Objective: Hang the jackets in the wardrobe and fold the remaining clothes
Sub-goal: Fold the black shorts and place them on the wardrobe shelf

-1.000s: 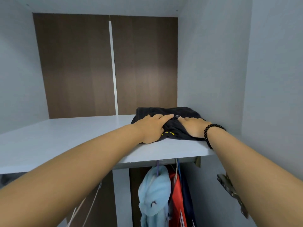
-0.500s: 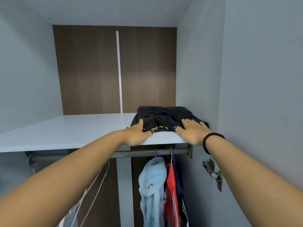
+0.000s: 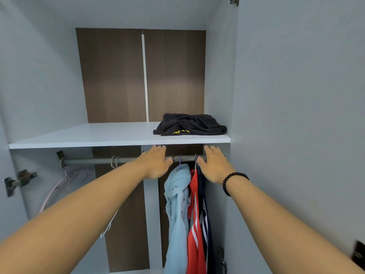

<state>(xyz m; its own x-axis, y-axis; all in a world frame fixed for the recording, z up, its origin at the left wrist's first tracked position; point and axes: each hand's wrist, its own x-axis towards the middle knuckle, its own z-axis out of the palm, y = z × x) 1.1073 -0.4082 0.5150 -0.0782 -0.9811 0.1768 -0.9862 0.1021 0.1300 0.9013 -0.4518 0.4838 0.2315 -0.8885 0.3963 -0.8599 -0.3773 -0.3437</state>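
Observation:
A folded black garment [image 3: 190, 124] with yellow print lies at the right end of the white wardrobe shelf [image 3: 94, 135]. My left hand [image 3: 156, 162] and my right hand [image 3: 215, 165] hover just below the shelf's front edge, fingers straight and spread, holding nothing. A black bead bracelet sits on the right wrist. Under the shelf, a light blue jacket [image 3: 176, 204], a red jacket [image 3: 195, 224] with white stripes and a dark navy jacket [image 3: 206, 218] hang from the grey rail [image 3: 94, 160].
Empty pale hangers [image 3: 67, 178] hang at the rail's left end. Grey side walls close the wardrobe in on both sides, with metal hinges [image 3: 17, 180] on the left wall. The back panel is dark brown wood.
Both hands have let go of the black garment and drawn back off the shelf to below its front edge. The view has tilted down, showing more of the rail and jackets.

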